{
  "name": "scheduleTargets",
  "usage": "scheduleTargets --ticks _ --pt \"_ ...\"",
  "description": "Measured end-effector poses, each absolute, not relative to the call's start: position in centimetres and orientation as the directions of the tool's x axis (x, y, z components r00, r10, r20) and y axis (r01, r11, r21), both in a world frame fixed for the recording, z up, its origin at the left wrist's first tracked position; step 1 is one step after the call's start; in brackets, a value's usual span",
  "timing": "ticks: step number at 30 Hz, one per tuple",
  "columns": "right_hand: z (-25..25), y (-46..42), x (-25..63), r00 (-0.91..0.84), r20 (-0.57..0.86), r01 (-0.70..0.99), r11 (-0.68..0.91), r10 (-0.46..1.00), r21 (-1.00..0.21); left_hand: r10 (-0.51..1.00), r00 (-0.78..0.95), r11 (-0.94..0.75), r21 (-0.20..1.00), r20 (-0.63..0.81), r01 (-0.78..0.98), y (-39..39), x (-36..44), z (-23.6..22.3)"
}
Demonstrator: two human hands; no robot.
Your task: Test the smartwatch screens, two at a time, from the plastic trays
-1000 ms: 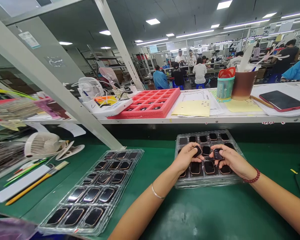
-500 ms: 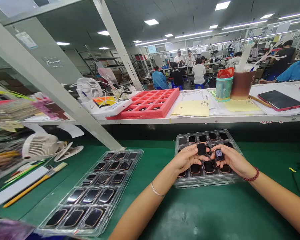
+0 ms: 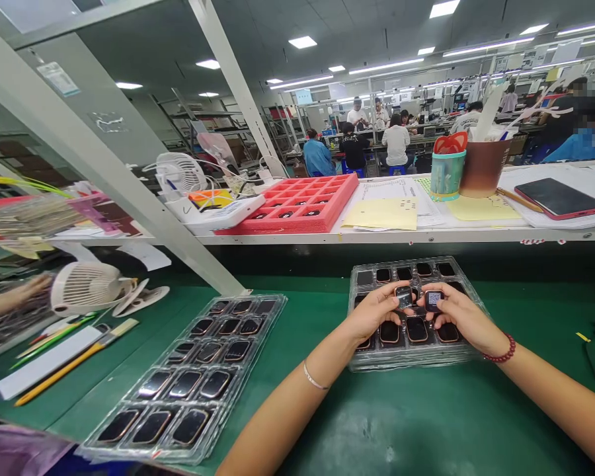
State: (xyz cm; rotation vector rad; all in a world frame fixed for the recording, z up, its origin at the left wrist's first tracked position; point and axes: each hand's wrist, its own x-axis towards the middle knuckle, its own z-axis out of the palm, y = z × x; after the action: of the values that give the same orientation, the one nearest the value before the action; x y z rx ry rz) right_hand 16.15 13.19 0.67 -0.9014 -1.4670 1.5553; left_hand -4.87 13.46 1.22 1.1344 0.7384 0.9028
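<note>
My left hand point(image 3: 377, 311) grips a smartwatch case point(image 3: 403, 297) by its edges, its dark face catching a glare. Beside it, my right hand point(image 3: 459, 314) holds another smartwatch case point(image 3: 433, 301) whose lit screen shows a QR-like code. Both are held close together above a clear plastic tray point(image 3: 401, 360) with rows of dark-faced watch cases, such as the watch case point(image 3: 417, 328) below my fingers. My hands hide part of this tray. A second clear tray point(image 3: 211, 423) of similar watch cases lies to the left, apart from my hands.
A white shelf point(image 3: 307, 238) crosses behind the trays, carrying a red foam tray point(image 3: 327, 225), cups and a phone point(image 3: 562, 197). A slanted post point(image 3: 198, 258) meets the green bench at left. A small fan point(image 3: 86, 289) and a brush point(image 3: 74, 363) lie left; another person's arm point(image 3: 14, 301) reaches there.
The watch case in my left hand has tilted, and its face now shows a glare. My right hand's fingers have shifted on its watch case. The other person's arm at left has moved up.
</note>
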Motion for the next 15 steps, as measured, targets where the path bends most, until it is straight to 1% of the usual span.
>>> scheduleTargets --ticks 3,5,11,15 --pt "0.43 12.98 15.85 -0.422 0.094 -0.018 0.095 0.902 -0.995 0.92 0.391 0.088 0.986 -0.026 -0.142 13.31 -4.39 1.04" --pt "0.36 12.86 15.73 -0.439 0.112 0.005 0.126 0.892 -0.992 0.932 0.362 0.048 0.994 -0.01 -0.096 13.23 -4.2 1.0" --pt "0.57 12.69 15.67 -0.459 0.089 0.025 0.113 0.884 -0.993 0.942 0.337 0.005 1.0 0.004 -0.025 13.2 -4.2 1.14" --pt "0.57 12.68 15.76 -0.468 0.079 0.046 0.114 0.88 -0.992 0.942 0.335 0.012 1.0 -0.01 -0.004 13.19 -4.25 1.26"
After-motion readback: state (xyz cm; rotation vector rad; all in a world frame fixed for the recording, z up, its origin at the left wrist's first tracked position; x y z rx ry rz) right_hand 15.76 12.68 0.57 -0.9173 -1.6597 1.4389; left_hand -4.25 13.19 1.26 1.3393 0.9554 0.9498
